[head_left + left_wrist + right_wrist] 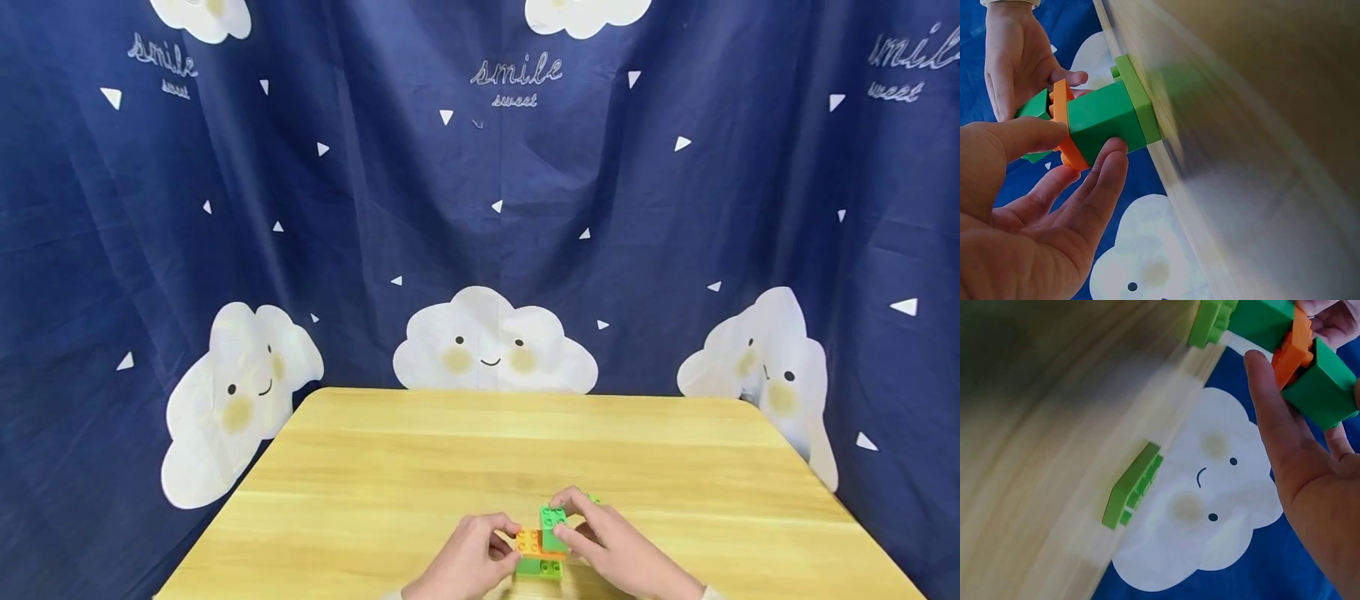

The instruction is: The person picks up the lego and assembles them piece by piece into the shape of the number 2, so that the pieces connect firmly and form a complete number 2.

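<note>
A small tower of toy building bricks stands on the table between the hands. At its base is a light green flat brick [1139, 103], with a dark green block [1104, 119] on it and an orange flat brick [528, 542] above. My left hand [468, 557] pinches the orange brick at its left end, some fingers touching the dark green block below. With thumb and fingers my right hand [611, 546] holds another green block [553, 540] at the orange brick's right end. That block looks slightly tilted in the right wrist view; whether it is fully seated, I cannot tell.
Another light green flat brick [1132, 484] lies on the table beyond my right hand, mostly hidden in the head view. The wooden table [390, 467] reaches back to a dark blue curtain [480, 208] printed with clouds.
</note>
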`<state>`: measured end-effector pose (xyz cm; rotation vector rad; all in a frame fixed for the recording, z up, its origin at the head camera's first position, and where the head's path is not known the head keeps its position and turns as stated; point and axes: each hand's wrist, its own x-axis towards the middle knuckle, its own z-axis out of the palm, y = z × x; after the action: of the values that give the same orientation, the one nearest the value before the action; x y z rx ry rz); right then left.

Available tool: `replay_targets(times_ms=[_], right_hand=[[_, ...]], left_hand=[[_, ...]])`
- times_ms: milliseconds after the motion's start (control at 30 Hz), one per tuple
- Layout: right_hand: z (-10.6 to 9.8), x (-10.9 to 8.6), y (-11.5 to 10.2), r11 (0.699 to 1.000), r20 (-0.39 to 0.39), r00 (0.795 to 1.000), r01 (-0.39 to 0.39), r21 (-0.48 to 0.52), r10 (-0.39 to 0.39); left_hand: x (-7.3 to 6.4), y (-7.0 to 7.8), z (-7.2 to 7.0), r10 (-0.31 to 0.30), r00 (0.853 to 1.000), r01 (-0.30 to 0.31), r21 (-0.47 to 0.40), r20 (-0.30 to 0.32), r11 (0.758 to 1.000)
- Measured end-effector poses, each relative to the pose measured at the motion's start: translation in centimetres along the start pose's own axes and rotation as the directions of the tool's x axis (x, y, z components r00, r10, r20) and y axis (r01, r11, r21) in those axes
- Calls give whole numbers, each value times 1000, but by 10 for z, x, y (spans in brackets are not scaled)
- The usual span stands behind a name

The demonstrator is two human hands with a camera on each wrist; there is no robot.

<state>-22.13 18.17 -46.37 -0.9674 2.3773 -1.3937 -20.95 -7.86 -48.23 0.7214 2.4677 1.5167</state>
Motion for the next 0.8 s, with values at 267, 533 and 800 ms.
replay_targets(times_ms=[267, 533, 800], right_hand=[[0, 1, -1, 998, 26, 999, -30, 49, 29], [-2, -1, 0, 996, 43, 998, -53, 67, 50], [-4, -1, 0, 990, 49, 998, -44, 131, 38]], left_hand=[[-2, 1, -1, -7, 1000, 7, 2, -11, 1000], [-1, 1, 1, -2, 1000, 2, 2, -2, 1000], [-1, 2, 1, 4, 1000, -4, 12, -1, 1000]])
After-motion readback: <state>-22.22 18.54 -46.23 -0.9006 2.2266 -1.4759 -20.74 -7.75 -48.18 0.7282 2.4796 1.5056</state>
